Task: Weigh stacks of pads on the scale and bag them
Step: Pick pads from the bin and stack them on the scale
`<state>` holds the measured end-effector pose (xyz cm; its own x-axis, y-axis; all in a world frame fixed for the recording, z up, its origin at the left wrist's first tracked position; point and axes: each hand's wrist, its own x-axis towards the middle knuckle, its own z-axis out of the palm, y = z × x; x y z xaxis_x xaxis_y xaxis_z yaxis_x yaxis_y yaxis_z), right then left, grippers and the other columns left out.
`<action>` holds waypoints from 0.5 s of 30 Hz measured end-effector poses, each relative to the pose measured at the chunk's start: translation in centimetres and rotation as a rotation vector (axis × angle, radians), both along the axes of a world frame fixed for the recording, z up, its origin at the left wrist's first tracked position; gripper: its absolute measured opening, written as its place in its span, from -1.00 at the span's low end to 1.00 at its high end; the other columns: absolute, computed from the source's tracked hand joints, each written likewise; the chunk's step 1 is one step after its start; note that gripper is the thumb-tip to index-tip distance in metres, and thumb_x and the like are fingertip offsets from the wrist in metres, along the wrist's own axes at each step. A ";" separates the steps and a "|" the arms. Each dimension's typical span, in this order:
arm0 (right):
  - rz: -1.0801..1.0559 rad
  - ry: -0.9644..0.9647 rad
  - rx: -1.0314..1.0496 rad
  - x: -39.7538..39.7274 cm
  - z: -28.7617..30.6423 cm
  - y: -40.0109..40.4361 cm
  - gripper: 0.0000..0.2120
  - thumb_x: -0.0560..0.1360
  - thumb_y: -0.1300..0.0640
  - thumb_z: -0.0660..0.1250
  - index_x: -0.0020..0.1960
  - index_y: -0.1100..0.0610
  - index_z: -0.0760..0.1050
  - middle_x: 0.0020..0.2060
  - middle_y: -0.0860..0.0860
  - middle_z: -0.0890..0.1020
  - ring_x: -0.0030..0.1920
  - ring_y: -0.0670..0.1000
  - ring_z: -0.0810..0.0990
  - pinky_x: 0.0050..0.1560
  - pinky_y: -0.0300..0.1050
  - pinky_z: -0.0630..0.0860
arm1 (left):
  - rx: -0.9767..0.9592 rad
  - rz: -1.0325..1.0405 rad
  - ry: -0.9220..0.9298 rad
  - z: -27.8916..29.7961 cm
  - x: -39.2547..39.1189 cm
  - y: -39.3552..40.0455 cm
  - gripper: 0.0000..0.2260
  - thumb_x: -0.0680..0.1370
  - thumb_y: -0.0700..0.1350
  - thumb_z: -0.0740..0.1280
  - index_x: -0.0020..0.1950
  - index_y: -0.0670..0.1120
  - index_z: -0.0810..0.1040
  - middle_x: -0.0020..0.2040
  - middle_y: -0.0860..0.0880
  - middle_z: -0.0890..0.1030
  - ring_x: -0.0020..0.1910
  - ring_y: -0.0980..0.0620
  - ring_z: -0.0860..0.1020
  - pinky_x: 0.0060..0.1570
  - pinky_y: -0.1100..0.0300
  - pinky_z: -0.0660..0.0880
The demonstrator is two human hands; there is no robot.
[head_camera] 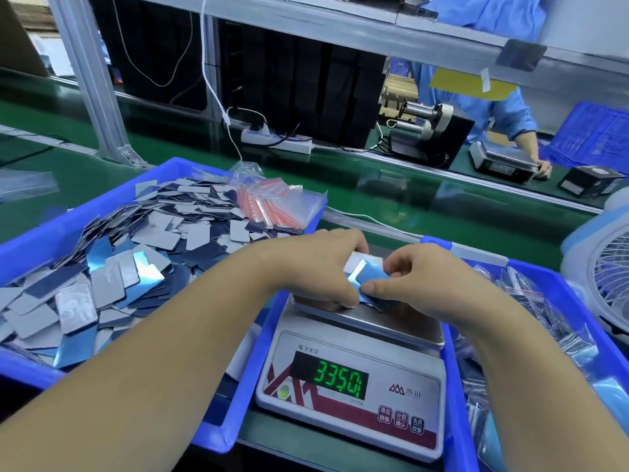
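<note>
Reading green digits on its near face, the scale sits between two blue bins, and just beyond the display both hands meet over its steel pan. The left hand and the right hand are each closed around one end of a small stack of pads, blue and white, held low on the pan; whether its full weight rests there I cannot tell. For a true reading, the stack should be squared up with its edges flush, set flat near the middle of the pan, and then both hands lifted fully clear, since any finger pressure would likely skew the number. Waiting for the digits to settle before judging seems wise. To the left, the larger bin holds a loose heap of pads, with a sheaf of empty red-striped bags at its far corner. The right bin holds filled bags. Farther off, across the green surface, another person works.
</note>
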<state>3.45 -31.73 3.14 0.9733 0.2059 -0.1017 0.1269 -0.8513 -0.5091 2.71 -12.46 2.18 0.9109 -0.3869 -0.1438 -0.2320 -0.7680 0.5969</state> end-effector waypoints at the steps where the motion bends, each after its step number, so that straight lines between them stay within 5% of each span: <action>1: -0.005 0.007 0.001 0.0 0.1 0.0 -0.65 0.24 -0.21 0.58 -0.22 0.02 0.59 -0.40 -0.11 0.63 -0.39 -0.10 0.52 -0.34 -0.15 0.42 | -0.029 0.003 0.016 0.0 -0.1 -0.2 -0.58 0.41 -0.10 0.44 0.15 0.12 0.32 -0.20 0.05 0.64 -0.46 0.18 0.50 -0.50 0.24 0.42; 7: -0.027 0.068 -0.020 -0.3 0.4 0.3 -0.62 0.21 -0.19 0.55 -0.23 0.07 0.56 -0.40 -0.07 0.62 -0.37 -0.05 0.52 -0.36 -0.15 0.40 | -0.054 0.007 0.037 0.6 -0.5 -0.5 -0.56 0.44 -0.15 0.43 0.18 0.14 0.32 -0.19 -0.01 0.66 -0.47 0.11 0.51 -0.49 0.16 0.47; 12: -0.023 0.049 -0.023 -0.6 0.3 0.7 -0.61 0.17 -0.21 0.50 -0.16 -0.01 0.51 -0.31 -0.11 0.62 -0.31 -0.10 0.56 -0.37 -0.15 0.40 | -0.061 -0.008 0.037 0.6 -0.7 -0.6 -0.56 0.46 -0.15 0.43 0.19 0.14 0.30 -0.07 -0.08 0.65 -0.20 -0.12 0.64 -0.22 -0.12 0.61; 15: -0.018 0.042 0.068 -0.7 0.2 0.5 -0.58 0.13 -0.18 0.51 -0.12 -0.04 0.49 -0.38 -0.20 0.59 -0.41 -0.23 0.52 -0.37 -0.19 0.37 | -0.090 -0.013 0.022 0.6 -0.8 -0.5 -0.55 0.45 -0.15 0.44 0.17 0.14 0.27 -0.06 -0.07 0.62 -0.23 -0.09 0.62 -0.20 -0.10 0.60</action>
<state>2.74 -31.19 3.34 0.9722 0.1957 -0.1286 0.0890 -0.8166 -0.5703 1.95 -12.99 2.81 0.9025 -0.4113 -0.1280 -0.2278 -0.7078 0.6686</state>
